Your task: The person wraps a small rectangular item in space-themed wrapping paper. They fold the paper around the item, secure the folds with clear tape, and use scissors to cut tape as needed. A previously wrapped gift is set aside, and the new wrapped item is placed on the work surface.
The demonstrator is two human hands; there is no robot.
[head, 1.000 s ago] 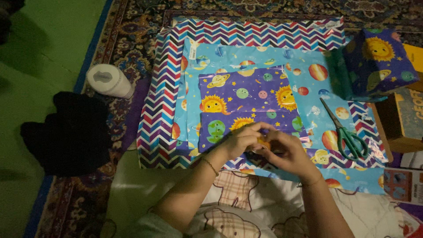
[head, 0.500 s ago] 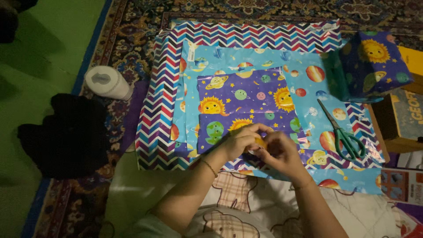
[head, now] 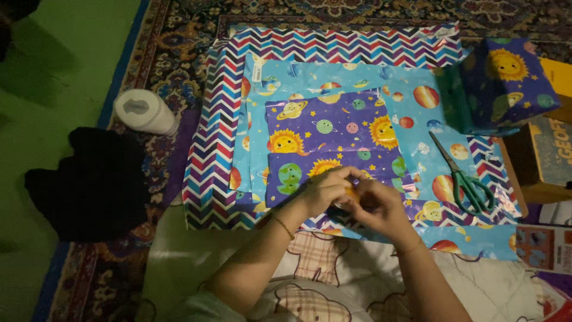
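Three wrapping sheets stacked: zigzag sheet [head: 214,149], light-blue planet sheet [head: 417,125], purple sun sheet [head: 328,128] on top. One green scissors [head: 468,182] right of purple sun sheet; one wrapped box [head: 506,83] upper right; one white roll [head: 143,110] left. Left hand [head: 322,191], right hand [head: 375,206] meet at purple sun sheet's near edge, fingers pinching small orange object [head: 354,194], mostly hidden, kind unclear. Hands barely shifted since earlier.
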